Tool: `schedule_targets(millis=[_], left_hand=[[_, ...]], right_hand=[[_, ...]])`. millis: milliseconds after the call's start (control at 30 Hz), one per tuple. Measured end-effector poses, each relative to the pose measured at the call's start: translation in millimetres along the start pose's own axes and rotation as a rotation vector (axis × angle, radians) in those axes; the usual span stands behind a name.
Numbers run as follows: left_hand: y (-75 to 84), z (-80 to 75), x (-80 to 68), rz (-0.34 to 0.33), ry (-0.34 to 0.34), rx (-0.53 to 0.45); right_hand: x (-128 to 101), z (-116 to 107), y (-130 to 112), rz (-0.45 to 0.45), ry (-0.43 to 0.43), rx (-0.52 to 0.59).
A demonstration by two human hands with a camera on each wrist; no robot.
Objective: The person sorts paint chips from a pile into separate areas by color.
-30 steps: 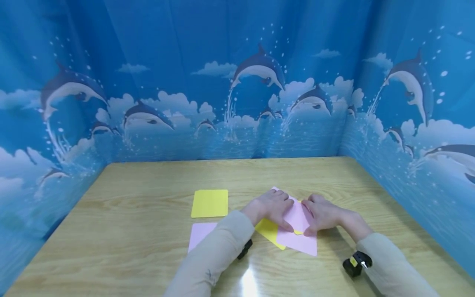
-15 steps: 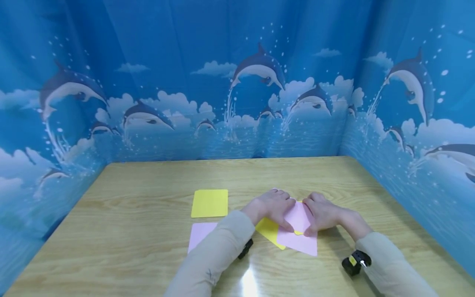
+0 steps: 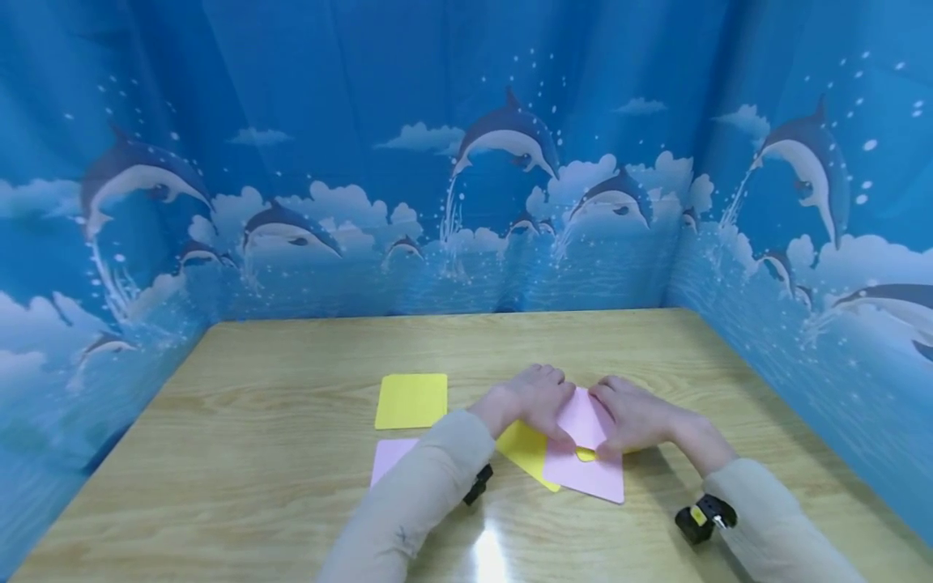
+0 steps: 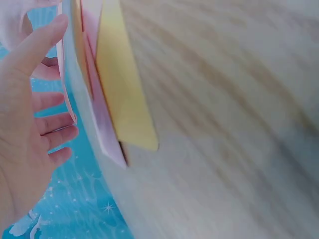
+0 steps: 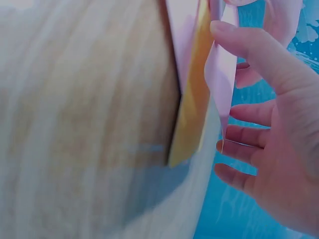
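A pink paper sheet (image 3: 587,478) lies near the front of the wooden table (image 3: 291,389), on top of a yellow sheet (image 3: 528,458) that sticks out at its left. My left hand (image 3: 537,400) and right hand (image 3: 628,416) each pinch the pink sheet's far part, which is raised as a flap (image 3: 581,414) between them. In the left wrist view my left hand (image 4: 55,55) has its thumb in front of the pink edge (image 4: 102,124) and its fingers behind, above the yellow sheet (image 4: 122,94). My right hand (image 5: 227,74) holds the flap the same way.
A separate yellow square (image 3: 411,401) lies flat to the left of my hands. Another pink sheet (image 3: 389,461) lies just in front of it, partly under my left sleeve. Blue dolphin-print curtains (image 3: 466,162) wall in the table at the back and both sides.
The pink sheet's far corner, flat on the table beyond my left hand a second ago, has been lifted and drawn toward me. Both hands shifted slightly with it.
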State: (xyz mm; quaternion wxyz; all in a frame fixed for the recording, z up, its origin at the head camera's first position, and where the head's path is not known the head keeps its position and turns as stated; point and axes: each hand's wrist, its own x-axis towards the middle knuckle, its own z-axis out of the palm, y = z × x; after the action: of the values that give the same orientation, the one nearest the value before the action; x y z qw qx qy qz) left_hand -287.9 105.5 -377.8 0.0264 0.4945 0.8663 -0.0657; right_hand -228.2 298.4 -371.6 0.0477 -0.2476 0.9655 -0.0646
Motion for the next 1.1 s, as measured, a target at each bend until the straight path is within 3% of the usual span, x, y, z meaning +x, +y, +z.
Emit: schedule_targets(millis=[233, 567, 800, 1100], left_hand=[[-7.4, -8.0, -15.4, -0.028, 0.035, 0.084], [-12.8, -3.7, -42.4, -0.077, 0.08, 0.154], [-14.2, -0.6, -66.5, -0.117, 0.065, 0.124], [-19.1, 1.8, -93.6, -0.131, 0.085, 0.115]], right_hand=[[5.0, -8.9, -10.1, -0.053, 0.041, -0.01], [15.9, -6.5, -26.7, -0.144, 0.099, -0.051], [24.8, -2.5, -43.8, -0.251, 0.135, -0.09], [34.1, -0.2, -64.5, -0.264, 0.078, -0.084]])
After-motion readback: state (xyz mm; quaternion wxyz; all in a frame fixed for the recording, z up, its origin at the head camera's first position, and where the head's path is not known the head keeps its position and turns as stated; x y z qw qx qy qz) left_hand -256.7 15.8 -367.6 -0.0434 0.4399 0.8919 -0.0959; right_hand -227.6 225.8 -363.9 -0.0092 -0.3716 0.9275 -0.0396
